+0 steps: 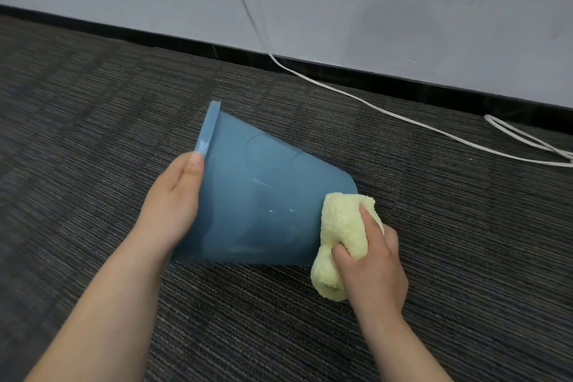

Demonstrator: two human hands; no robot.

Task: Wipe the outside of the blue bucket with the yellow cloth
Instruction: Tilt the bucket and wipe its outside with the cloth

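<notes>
Bucket [257, 195] lies on its side on the carpet [93, 121], left hand [173, 205] clamped at its rim, right hand [369, 260] closed around the cloth [341, 226] against its base. Plastic looks light, stiff and slippery, so the rim seems the surest hold.

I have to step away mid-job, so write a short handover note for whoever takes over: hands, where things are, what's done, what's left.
Left hand: gripping the blue bucket at its rim end, steadying it.
Right hand: closed on the bunched yellow cloth, pressing it against the bucket's base end.
Bucket: tipped on its side over the carpet, rim to the left, base to the right. A white cable runs along the floor behind it, apart from it.
Done: cannot tell how much is wiped.
Left: wipe the side wall, turning the bucket to reach the hidden underside.
</notes>
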